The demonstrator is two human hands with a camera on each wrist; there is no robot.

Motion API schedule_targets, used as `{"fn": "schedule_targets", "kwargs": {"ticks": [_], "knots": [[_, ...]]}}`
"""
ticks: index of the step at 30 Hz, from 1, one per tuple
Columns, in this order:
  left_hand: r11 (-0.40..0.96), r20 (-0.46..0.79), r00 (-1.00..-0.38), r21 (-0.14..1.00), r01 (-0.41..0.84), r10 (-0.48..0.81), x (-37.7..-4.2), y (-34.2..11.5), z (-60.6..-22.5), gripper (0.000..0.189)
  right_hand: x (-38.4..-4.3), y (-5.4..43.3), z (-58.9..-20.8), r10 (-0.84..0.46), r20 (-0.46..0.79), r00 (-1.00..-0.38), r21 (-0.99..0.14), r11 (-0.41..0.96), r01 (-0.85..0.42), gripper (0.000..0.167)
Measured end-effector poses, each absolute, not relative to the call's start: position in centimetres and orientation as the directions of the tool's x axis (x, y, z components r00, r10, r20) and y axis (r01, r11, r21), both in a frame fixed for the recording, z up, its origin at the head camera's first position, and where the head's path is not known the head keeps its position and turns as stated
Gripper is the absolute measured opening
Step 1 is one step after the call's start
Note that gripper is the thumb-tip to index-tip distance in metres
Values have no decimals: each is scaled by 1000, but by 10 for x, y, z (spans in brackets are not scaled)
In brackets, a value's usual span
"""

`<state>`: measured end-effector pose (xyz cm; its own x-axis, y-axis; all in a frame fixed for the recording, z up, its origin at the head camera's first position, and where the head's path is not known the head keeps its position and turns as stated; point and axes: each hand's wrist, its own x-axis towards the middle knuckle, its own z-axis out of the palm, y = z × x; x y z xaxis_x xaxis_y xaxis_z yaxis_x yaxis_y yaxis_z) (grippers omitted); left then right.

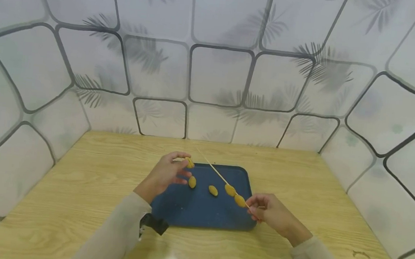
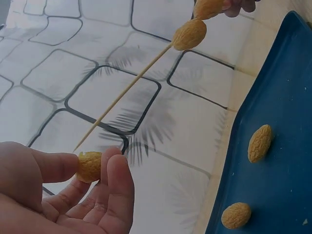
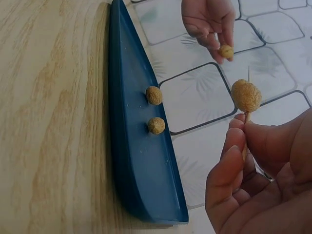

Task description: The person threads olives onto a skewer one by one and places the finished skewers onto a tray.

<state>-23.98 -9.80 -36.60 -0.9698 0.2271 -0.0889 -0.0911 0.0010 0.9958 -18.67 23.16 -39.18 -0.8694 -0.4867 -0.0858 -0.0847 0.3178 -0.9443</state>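
Observation:
My left hand (image 1: 163,172) pinches a wrinkled, yellow-brown oval piece (image 2: 89,166) between thumb and fingertips, above the tray's far left part. Low over the tray's right edge, my right hand (image 1: 273,214) grips a thin wooden skewer (image 2: 122,99) near its lower end. Two similar oval pieces (image 1: 230,190) are threaded on it, one behind the other, close to the right fingers. The skewer's bare pointed length slants up and away to the left. In the left wrist view its tip (image 2: 76,148) appears right beside the left thumb and the pinched piece.
A dark blue rectangular tray (image 1: 199,214) lies on the light wood table (image 1: 86,176). Two loose oval pieces rest on it, one on the left (image 1: 192,182) and one near the middle (image 1: 213,190). A pale patterned wall (image 1: 220,76) stands behind the table and along both sides.

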Motion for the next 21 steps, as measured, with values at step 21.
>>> {"fn": "schedule_targets", "kwargs": {"ticks": [21], "knots": [[-93,-62,-989,993,-75,135,-241,-104,-360,34,-184,237,-398,-584,-54,-810,-952,275,-134,18]]}}
